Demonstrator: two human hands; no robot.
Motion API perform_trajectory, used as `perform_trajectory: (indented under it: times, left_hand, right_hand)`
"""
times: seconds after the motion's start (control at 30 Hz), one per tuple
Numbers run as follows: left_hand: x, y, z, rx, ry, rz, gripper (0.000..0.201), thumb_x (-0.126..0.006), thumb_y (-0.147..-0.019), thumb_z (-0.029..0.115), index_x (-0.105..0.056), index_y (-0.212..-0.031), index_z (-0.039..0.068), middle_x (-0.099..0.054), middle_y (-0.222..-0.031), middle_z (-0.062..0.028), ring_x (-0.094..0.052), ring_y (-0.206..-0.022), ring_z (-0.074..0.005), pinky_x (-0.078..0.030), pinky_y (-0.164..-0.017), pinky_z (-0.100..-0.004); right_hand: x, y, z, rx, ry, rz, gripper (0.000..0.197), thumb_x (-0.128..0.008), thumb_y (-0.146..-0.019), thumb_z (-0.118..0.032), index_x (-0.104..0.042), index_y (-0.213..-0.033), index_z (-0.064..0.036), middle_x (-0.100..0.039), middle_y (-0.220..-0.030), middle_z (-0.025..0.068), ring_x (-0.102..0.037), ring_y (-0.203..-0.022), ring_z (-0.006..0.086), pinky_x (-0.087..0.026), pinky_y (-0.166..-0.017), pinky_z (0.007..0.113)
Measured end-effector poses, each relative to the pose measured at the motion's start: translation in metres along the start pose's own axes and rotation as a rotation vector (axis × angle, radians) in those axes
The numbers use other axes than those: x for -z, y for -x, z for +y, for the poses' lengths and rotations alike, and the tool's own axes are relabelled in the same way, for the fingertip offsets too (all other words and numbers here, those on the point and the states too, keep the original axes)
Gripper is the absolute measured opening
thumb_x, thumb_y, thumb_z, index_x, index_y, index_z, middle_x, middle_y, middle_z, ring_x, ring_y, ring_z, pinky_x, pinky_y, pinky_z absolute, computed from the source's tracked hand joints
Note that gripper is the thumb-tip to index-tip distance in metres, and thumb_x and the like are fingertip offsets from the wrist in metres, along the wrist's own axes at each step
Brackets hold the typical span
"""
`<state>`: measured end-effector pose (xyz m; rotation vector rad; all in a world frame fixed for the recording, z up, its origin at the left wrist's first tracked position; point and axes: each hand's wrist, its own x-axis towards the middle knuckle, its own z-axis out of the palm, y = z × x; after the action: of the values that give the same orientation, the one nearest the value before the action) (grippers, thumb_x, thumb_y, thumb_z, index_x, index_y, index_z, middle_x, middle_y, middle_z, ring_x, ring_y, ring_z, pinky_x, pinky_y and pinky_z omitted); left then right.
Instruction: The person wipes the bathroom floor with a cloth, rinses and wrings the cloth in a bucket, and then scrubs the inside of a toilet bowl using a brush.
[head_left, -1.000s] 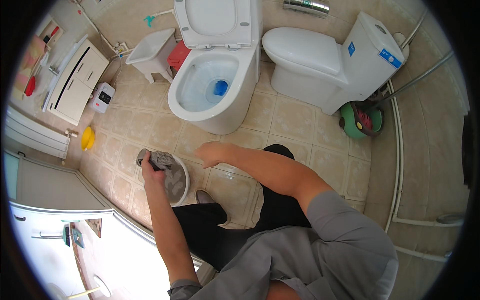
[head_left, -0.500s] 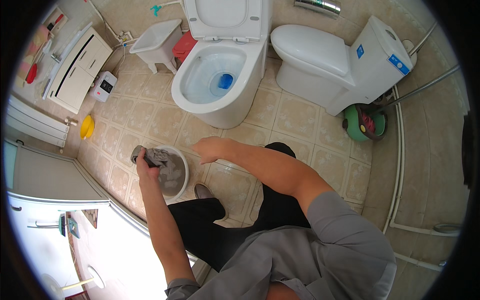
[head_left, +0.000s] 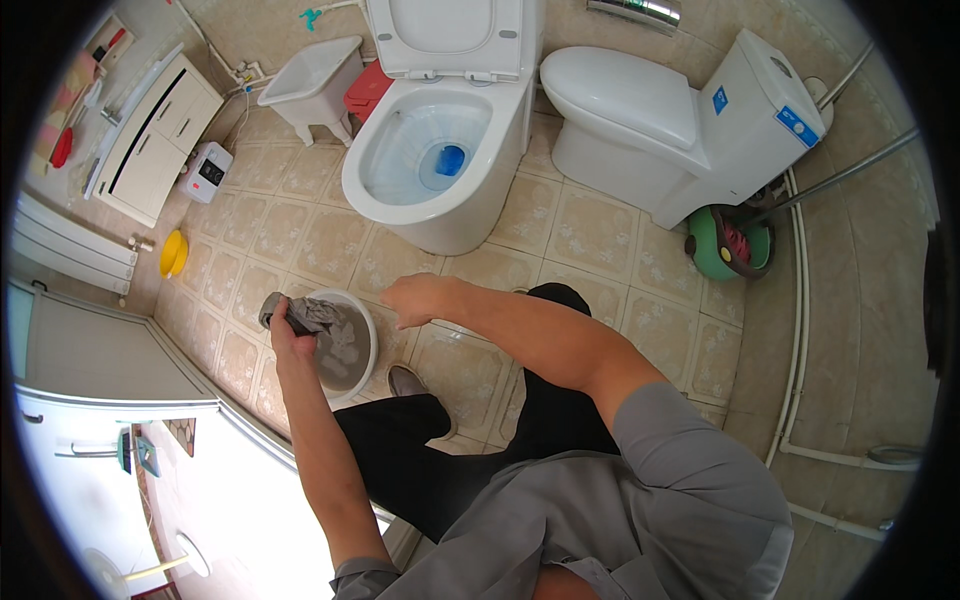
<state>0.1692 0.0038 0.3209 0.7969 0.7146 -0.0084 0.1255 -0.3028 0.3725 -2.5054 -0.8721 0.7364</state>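
Note:
A grey wet-looking cloth (head_left: 315, 313) is bunched in my left hand (head_left: 288, 330), whose fingers are wrapped round it. The cloth hangs over the left rim of a white bucket (head_left: 373, 345) of murky grey water with pale patches of foam. To the right of the bucket, apart from it, my right hand (head_left: 420, 299) is held in the air above the tiled floor. Its fingers are drawn together and curl down, and nothing shows in them. My shoe (head_left: 405, 382) stands close beside the bucket.
Ahead is an open toilet (head_left: 440, 225) with a blue item in its bowl. A second, closed toilet (head_left: 620, 100) stands at right, beside a green mop bucket (head_left: 712, 258). A yellow basin (head_left: 174, 254), a white device (head_left: 207, 172) and a cream cabinet (head_left: 160, 140) are at left.
Both hands have shifted very slightly to the left. The cloth stays gripped over the bucket's rim.

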Motion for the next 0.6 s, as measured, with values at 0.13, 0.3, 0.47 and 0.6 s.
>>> perform_trajectory:
  times: [0.13, 0.3, 0.47, 0.6]
  left_hand:
    - [0.0013, -0.0033, -0.0008, 0.001, -0.012, -0.008, 0.026, -0.065, -0.098, 0.027, -0.063, -0.116, 0.008, -0.068, -0.117, -0.0121, -0.065, -0.109, -0.0339, -0.048, -0.103, -0.0576]
    - [0.0062, -0.0098, 0.0013, 0.003, -0.028, -0.035, 0.023, -0.064, -0.098, 0.026, -0.064, -0.113, 0.008, -0.069, -0.113, -0.011, -0.067, -0.106, -0.0325, -0.051, -0.099, -0.0558]
    - [0.0079, -0.0096, 0.0025, -0.002, -0.025, -0.03, 0.023, -0.064, -0.098, 0.026, -0.064, -0.113, 0.008, -0.069, -0.113, -0.0109, -0.066, -0.106, -0.0324, -0.051, -0.099, -0.0556]
    - [0.0035, -0.005, -0.0018, 0.009, -0.001, -0.032, 0.024, -0.064, -0.098, 0.026, -0.064, -0.115, 0.008, -0.069, -0.115, -0.0112, -0.066, -0.108, -0.033, -0.05, -0.1, -0.0563]
  right_hand:
    - [-0.0005, 0.0003, 0.0013, -0.008, -0.003, 0.001, 0.043, -0.077, -0.086, -0.031, -0.064, -0.117, -0.0028, -0.07, -0.115, 0.0208, -0.066, -0.112, 0.0391, -0.053, -0.092, 0.05]
    - [-0.0024, -0.0018, 0.0017, -0.016, -0.002, 0.006, 0.044, -0.077, -0.086, -0.031, -0.064, -0.117, -0.0026, -0.07, -0.115, 0.0208, -0.066, -0.112, 0.0393, -0.053, -0.092, 0.049]
    - [-0.0009, -0.001, -0.0007, -0.012, 0.005, -0.007, 0.043, -0.077, -0.087, -0.031, -0.064, -0.117, -0.0028, -0.069, -0.115, 0.0212, -0.065, -0.112, 0.039, -0.053, -0.092, 0.049]
    - [-0.003, -0.0012, 0.0033, -0.017, 0.006, -0.01, 0.043, -0.077, -0.087, -0.031, -0.064, -0.116, -0.0028, -0.069, -0.116, 0.0212, -0.065, -0.112, 0.0386, -0.053, -0.092, 0.049]
